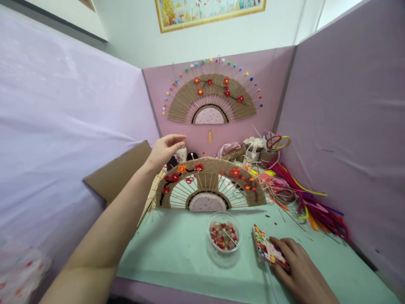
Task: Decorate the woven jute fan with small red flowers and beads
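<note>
My left hand [167,148] is raised over the upper left edge of a woven half-round fan [207,179]. Its thumb and fingers are bent together beside the top of a small white bottle [182,155]; what they pinch, if anything, I cannot make out. The fan stands on edge, with thin sticks as ribs and red and orange flowers on its band. At the lower right, my right hand [295,266] is closed around what looks like a floral-patterned glue gun [268,247], a pale cord or rod hanging below it. Left of that sits a clear cup [209,241] of mixed beads.
On the back panel hangs a finished-looking fan [180,101] with coloured balls round its rim. Pipe cleaners and strips [306,202] are heaped at right, near scissors [278,142] in a holder. A cardboard sheet [122,169] leans at left. Fabric walls enclose the green tabletop [167,257].
</note>
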Demonstrator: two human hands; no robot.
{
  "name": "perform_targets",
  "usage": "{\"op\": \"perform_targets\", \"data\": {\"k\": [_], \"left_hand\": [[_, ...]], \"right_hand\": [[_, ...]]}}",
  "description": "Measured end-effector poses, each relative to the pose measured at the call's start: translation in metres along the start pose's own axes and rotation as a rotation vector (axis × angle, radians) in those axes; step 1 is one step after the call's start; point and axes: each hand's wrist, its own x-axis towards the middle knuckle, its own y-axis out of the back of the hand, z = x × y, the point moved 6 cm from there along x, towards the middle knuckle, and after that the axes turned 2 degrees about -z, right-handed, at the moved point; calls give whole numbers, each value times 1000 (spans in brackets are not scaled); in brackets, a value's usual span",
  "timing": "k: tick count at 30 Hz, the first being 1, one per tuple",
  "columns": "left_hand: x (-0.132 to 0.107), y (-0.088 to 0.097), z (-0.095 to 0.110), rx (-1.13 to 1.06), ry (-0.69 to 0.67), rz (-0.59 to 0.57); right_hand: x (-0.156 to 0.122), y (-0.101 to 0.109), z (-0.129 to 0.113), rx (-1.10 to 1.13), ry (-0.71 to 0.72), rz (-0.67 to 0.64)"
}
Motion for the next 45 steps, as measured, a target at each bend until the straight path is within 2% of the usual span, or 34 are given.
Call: {"op": "perform_targets", "data": {"k": [2,4,5,7,9,12,15,17,20,25,28,30,33,37,45], "left_hand": [[-19,9,15,-16,-59,237],[-49,10,29,-28,-136,459],[-66,8,33,-41,-159,544],[-100,-4,34,-92,-173,643],[-130,-23,27,-116,-134,635],[-160,-54,4,-104,1,479],[-179,-76,-21,-88,101,334],[-183,-83,-30,-33,118,259],[-174,-74,-25,62,89,251],[-122,-27,18,236,-91,468],[-83,-14,34,343,-209,410],[-62,-15,34,370,-268,293],[-44,-20,24,431,-242,160],[-33,-23,16,486,-156,104],[-23,-27,20,533,-160,51]], "right_hand": [[1,0,0,5,-5,-8],[1,0,0,16,-8,-23],[2,1,-1,25,-7,-36],[2,3,-2,56,-6,-59],[0,7,-2,120,-12,-78],[-4,14,0,256,-64,-67],[-10,18,6,369,-162,5],[-14,17,11,412,-232,58],[-18,9,18,435,-272,79],[-15,5,20,417,-249,79],[-11,11,15,414,-237,67],[-8,16,10,408,-227,69],[-6,21,6,381,-236,72],[-6,20,6,367,-250,48],[-8,14,10,396,-245,58]]}}
